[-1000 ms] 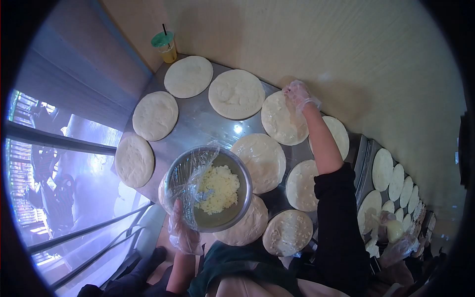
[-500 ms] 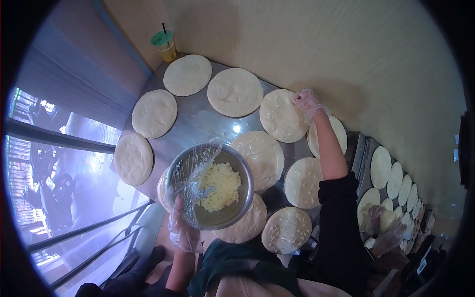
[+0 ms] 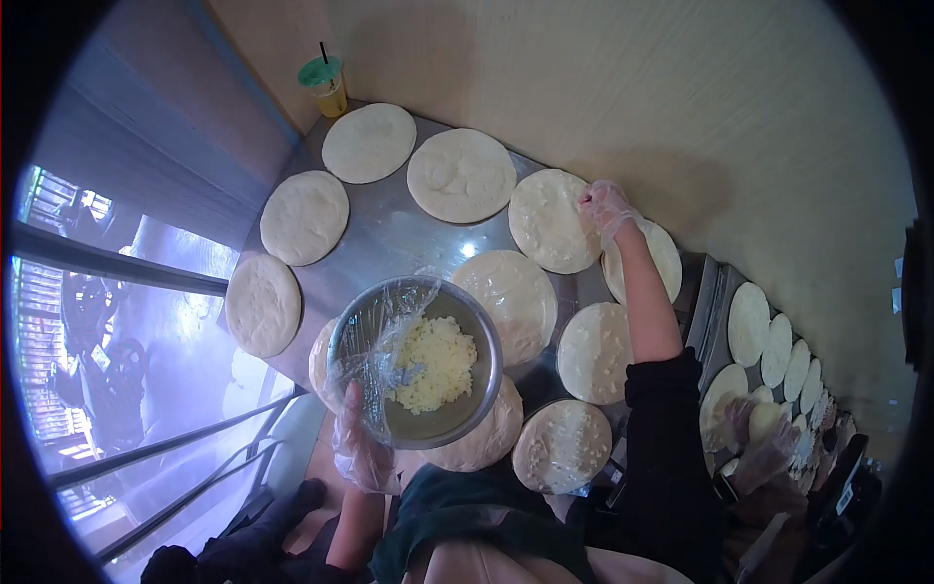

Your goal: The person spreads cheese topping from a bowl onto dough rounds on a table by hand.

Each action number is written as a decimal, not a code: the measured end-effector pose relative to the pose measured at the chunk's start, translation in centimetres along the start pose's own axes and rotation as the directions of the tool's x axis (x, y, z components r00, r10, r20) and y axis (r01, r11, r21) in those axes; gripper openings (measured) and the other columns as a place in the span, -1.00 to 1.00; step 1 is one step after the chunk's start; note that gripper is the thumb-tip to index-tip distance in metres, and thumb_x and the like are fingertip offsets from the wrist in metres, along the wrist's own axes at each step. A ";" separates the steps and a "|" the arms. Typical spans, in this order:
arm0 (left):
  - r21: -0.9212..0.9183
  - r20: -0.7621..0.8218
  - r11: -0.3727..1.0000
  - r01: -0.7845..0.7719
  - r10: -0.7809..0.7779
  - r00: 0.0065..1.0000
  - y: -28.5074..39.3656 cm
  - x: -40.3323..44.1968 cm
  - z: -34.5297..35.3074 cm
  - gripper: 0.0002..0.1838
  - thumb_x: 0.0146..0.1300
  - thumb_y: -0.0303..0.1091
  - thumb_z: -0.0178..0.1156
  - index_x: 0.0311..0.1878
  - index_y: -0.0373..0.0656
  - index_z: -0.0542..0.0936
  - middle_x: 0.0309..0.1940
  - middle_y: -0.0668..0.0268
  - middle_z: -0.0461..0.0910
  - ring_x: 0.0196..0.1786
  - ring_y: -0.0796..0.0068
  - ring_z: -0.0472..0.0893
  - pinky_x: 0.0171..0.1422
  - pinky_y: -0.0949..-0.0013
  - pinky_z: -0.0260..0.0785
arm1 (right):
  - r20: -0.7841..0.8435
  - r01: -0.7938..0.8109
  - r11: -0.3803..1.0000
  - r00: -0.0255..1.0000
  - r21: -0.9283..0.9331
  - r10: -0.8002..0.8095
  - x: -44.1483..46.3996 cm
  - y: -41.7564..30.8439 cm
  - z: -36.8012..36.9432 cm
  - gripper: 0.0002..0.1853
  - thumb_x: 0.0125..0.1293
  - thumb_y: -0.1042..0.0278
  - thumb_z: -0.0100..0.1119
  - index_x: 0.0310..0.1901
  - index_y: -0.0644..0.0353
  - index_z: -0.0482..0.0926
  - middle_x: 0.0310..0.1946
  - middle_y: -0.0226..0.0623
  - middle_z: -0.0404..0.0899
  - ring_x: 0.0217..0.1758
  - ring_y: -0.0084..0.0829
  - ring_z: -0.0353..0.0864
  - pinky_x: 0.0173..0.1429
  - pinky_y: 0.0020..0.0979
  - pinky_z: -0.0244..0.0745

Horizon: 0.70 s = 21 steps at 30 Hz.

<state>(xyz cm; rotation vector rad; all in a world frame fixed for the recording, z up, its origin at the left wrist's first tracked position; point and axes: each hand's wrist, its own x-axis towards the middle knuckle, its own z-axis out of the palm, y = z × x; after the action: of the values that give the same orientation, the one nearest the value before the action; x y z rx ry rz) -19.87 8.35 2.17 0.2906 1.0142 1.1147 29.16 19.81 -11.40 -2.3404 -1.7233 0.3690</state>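
My left hand [image 3: 362, 443], in a clear plastic glove, grips the lower left rim of a steel bowl [image 3: 492, 341]. Crumbly pale yellow filling [image 3: 435, 365] lies in the bowl, and plastic wrap [image 3: 375, 341] covers its left part. Over the right edge of a flat dough round [image 3: 553, 222] my right hand [image 3: 608, 206] is held, gloved, with its fingers drawn together. Whatever may be between those fingers is too small to make out. White bits lie on that round and on the dough round [image 3: 562, 446] near my body.
Several more dough rounds [image 3: 461, 175] lie on the metal table [image 3: 389, 219]. A green-lidded cup [image 3: 331, 92] with a straw stands at the back left corner. At the right, another person's gloved hands [image 3: 764, 448] are over further rounds.
My right hand has moved a little right, to the edge of the dough round. My left hand still holds the bowl. The other person's hands have shifted at the right.
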 end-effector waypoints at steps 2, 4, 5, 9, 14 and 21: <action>-0.004 -0.001 1.000 0.005 -0.005 1.000 -0.1 -0.1 -0.2 -0.60 0.26 -0.22 0.02 0.07 -0.27 0.34 -0.08 0.21 0.49 -0.09 0.40 0.53 0.02 0.35 0.40 | 0.032 0.081 0.996 0.996 0.049 -0.083 -0.2 -0.1 -0.2 -0.87 0.06 0.32 0.06 -0.50 0.13 0.57 -0.42 -0.19 0.58 -0.30 -0.25 0.57 -0.16 -0.32 0.44; -0.007 -0.003 1.000 0.009 -0.010 1.000 -0.1 -0.2 -0.1 -0.60 0.26 -0.22 0.02 0.07 -0.27 0.35 -0.08 0.21 0.50 -0.09 0.40 0.53 0.02 0.35 0.39 | 0.135 0.007 0.999 0.991 0.038 -0.012 -0.8 -1.1 -0.9 -0.86 0.06 0.32 0.05 -0.48 0.12 0.59 -0.40 -0.20 0.58 -0.28 -0.26 0.57 -0.14 -0.31 0.44; -0.024 -0.002 1.000 0.014 -0.014 1.000 0.0 -0.3 0.2 -0.60 0.26 -0.21 0.02 0.07 -0.27 0.35 -0.08 0.21 0.50 -0.09 0.40 0.53 0.02 0.35 0.40 | 0.135 0.008 0.999 0.991 0.038 -0.013 -1.1 -1.6 -1.2 -0.86 0.06 0.32 0.05 -0.48 0.12 0.59 -0.40 -0.20 0.58 -0.28 -0.26 0.57 -0.14 -0.31 0.44; -0.056 0.008 0.998 0.030 -0.030 1.000 0.2 -0.7 0.8 -0.60 0.26 -0.21 0.02 0.07 -0.27 0.35 -0.08 0.22 0.50 -0.10 0.41 0.54 0.01 0.37 0.40 | 0.089 -0.028 0.995 0.995 -0.092 0.037 -1.9 -2.4 -1.4 -0.85 0.06 0.30 0.05 -0.43 0.08 0.62 -0.34 -0.20 0.59 -0.24 -0.26 0.58 -0.12 -0.31 0.44; -0.038 0.000 0.999 0.022 -0.022 1.000 0.0 -0.9 0.4 -0.60 0.26 -0.21 0.03 0.07 -0.27 0.35 -0.09 0.22 0.50 -0.10 0.42 0.54 0.00 0.37 0.41 | 0.051 0.149 0.988 0.987 0.038 -0.151 -1.7 0.2 1.1 -0.85 0.03 0.31 0.11 -0.43 0.14 0.63 -0.43 -0.21 0.61 -0.34 -0.32 0.60 -0.18 -0.38 0.48; -0.037 0.007 0.999 0.030 -0.030 1.000 -0.1 -1.0 0.3 -0.59 0.26 -0.20 0.03 0.07 -0.26 0.34 -0.11 0.21 0.50 -0.10 0.43 0.54 -0.02 0.37 0.42 | 0.082 0.204 0.979 0.976 -0.002 -0.203 -2.7 -3.3 0.0 -0.84 0.07 0.33 0.10 -0.38 0.18 0.62 -0.42 -0.22 0.62 -0.33 -0.32 0.61 -0.18 -0.40 0.48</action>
<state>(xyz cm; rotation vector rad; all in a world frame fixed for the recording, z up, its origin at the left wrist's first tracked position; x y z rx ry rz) -19.60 7.58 2.77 0.2481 0.9883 1.1041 25.38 18.23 -10.20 -2.1564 -1.9852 0.4244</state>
